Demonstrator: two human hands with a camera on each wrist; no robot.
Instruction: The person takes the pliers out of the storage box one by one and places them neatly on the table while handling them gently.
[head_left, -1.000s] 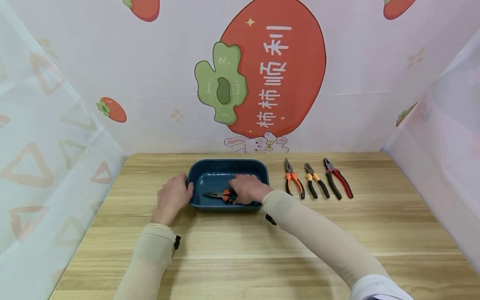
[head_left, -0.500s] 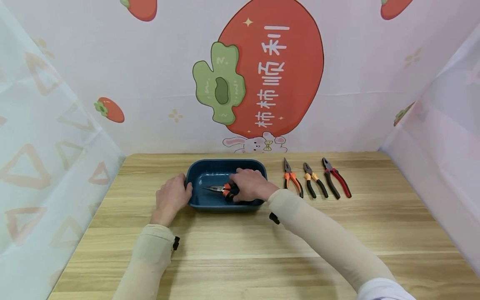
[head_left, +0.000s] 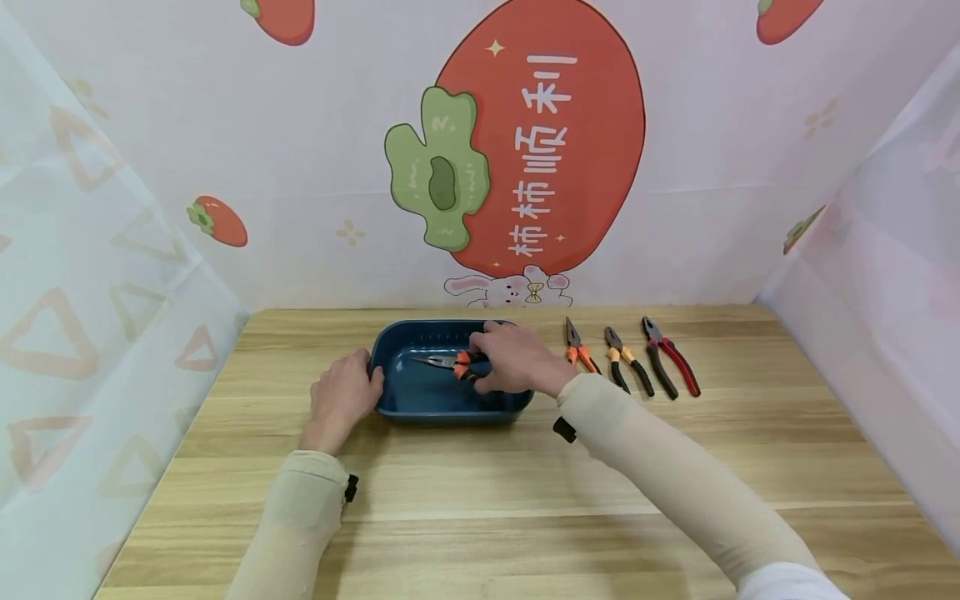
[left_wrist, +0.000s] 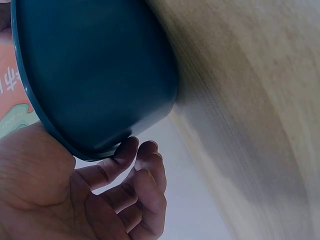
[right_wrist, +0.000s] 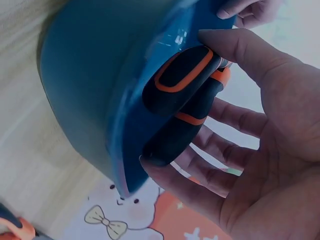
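Observation:
A dark blue rectangular bin [head_left: 420,414] stands on the wooden table. My left hand [head_left: 342,393] holds its left end; in the left wrist view the thumb side lies against the rim and the fingers bend round the outer wall. In my right hand [head_left: 517,360] is a pair of long-nose pliers [head_left: 442,362], seen over the bin with the slim tips pointing left. The right wrist view shows its black and orange handles [right_wrist: 182,75] between thumb and fingers, near the bin's rim. Part of the handles is hidden by the hand in the head view.
Right of the bin, on the table [head_left: 480,517], lie orange-handled long-nose pliers [head_left: 573,337], yellow-and-black pliers [head_left: 617,346] and red-and-black pliers [head_left: 663,346]. The right forearm partly covers the nearest pair. A printed cloth backdrop [head_left: 315,167] stands behind.
My right hand has moved back and to the right, lifting the long-nose pliers from the bin's floor. The left hand keeps its place on the bin.

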